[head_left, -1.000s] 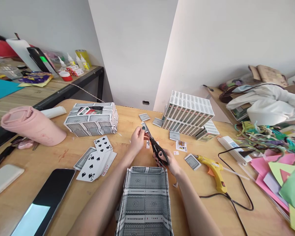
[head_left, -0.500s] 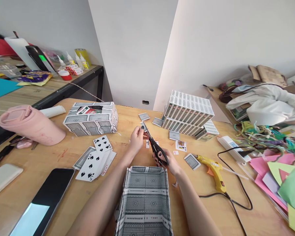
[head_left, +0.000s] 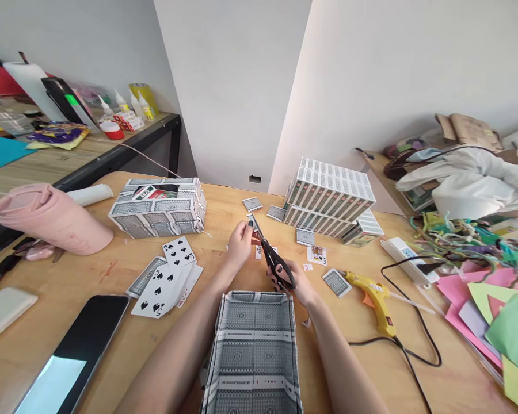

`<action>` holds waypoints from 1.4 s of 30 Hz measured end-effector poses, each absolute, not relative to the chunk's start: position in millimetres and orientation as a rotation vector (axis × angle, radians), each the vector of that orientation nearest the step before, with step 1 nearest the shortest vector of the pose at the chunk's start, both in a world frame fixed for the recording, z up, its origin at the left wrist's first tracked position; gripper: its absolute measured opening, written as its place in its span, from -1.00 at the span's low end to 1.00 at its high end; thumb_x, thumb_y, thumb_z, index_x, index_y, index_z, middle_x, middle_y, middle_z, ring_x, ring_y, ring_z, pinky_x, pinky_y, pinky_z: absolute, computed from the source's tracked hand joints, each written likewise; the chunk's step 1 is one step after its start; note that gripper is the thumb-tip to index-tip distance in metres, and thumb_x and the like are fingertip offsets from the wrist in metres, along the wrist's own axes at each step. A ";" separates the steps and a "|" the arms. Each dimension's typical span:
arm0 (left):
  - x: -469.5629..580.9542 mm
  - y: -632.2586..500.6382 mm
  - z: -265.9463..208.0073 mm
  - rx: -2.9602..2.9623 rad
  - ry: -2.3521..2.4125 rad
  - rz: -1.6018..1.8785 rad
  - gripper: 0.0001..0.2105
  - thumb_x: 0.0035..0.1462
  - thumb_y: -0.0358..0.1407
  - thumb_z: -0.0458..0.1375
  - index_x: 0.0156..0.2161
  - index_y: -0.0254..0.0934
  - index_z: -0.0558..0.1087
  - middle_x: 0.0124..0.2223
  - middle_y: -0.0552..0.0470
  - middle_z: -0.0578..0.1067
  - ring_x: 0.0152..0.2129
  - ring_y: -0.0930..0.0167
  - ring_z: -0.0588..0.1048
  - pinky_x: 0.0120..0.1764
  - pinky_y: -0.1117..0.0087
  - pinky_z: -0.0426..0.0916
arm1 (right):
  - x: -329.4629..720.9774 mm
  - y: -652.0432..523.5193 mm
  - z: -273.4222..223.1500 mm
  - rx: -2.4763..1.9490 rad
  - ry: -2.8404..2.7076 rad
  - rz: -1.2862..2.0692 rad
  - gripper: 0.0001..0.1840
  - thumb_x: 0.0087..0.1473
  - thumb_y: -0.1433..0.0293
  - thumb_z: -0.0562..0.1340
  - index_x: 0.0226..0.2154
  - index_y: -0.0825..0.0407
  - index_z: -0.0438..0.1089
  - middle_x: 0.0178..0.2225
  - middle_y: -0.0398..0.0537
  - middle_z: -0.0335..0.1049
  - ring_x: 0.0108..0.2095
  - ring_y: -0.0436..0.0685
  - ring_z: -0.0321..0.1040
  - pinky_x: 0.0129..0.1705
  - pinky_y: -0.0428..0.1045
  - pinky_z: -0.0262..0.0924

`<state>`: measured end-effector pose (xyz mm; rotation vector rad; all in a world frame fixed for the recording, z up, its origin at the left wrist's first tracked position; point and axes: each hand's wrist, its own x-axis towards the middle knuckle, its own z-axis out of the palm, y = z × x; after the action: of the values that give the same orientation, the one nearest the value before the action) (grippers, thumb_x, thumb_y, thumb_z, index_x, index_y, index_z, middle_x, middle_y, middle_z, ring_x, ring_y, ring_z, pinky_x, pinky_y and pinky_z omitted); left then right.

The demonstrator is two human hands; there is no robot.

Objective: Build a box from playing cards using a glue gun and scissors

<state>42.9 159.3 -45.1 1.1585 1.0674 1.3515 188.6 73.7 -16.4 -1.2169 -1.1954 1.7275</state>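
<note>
My right hand (head_left: 290,282) is closed around the handles of black scissors (head_left: 273,260), whose blades point up and left. Pinched in my left hand (head_left: 240,244) is a playing card, mostly hidden behind the thumb and the blades. The scissor blades lie right at that card; whether they are closed on it I cannot tell. Between my forearms stands an open box covered with grey-backed playing cards (head_left: 254,339). Loose grey-backed cards (head_left: 252,204) and a king card (head_left: 317,255) lie on the table past my hands.
A card-covered box (head_left: 159,213) with an opening on top stands at the left, near a pink tumbler (head_left: 56,218). Fanned cards (head_left: 162,287) and a phone (head_left: 75,351) lie below. Stacked card packs (head_left: 328,201), a yellow glue gun (head_left: 375,299) and a power strip (head_left: 408,261) are rightward.
The view has shifted very slightly. Both hands keep nearly the same pose, with the scissors still at the card.
</note>
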 end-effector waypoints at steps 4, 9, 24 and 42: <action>43.3 158.6 -41.3 1.157 1.077 1.350 -0.83 0.13 -0.24 -0.03 -0.44 -0.27 0.25 -0.49 0.11 0.33 -0.58 0.48 0.42 -0.56 0.49 0.38 | 187.7 74.4 -18.8 -1.214 -1.183 1.713 -0.52 -0.20 -0.02 0.24 -0.52 0.08 0.25 -0.66 -0.23 0.16 -0.71 -0.10 0.10 -0.70 -0.15 -0.07; 43.2 159.0 -39.7 1.164 1.101 1.356 -0.80 0.13 -0.26 -0.03 -0.49 -0.26 0.21 -0.60 0.17 0.27 -0.69 0.55 0.31 -0.63 0.58 0.24 | 186.2 74.9 -22.0 -1.231 -1.190 1.675 -0.55 -0.18 0.01 0.24 -0.53 0.08 0.25 -0.67 -0.23 0.16 -0.71 -0.10 0.10 -0.68 -0.14 -0.02; 41.7 160.4 -38.4 1.145 1.082 1.359 -0.77 0.12 -0.27 -0.03 -0.54 -0.25 0.14 -0.64 0.20 0.20 -0.73 0.59 0.20 -0.65 0.57 0.12 | 186.0 75.4 -22.7 -1.272 -1.190 1.662 -0.61 -0.15 0.08 0.24 -0.53 0.09 0.28 -0.69 -0.25 0.15 -0.72 -0.10 0.09 -0.69 -0.14 -0.02; 35.7 167.9 -41.8 1.167 1.149 1.404 -0.76 0.11 -0.25 0.00 -0.55 -0.25 0.15 -0.66 0.20 0.19 -0.73 0.57 0.17 -0.66 0.58 0.08 | 184.6 75.8 -16.0 -1.301 -1.202 1.660 -0.58 -0.21 0.06 0.27 -0.56 0.11 0.30 -0.74 -0.26 0.12 -0.75 -0.09 0.11 -0.75 -0.15 -0.09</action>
<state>35.7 167.9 -41.8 1.1666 1.1485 1.4037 184.6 75.8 -16.0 -1.3010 -1.2023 1.6603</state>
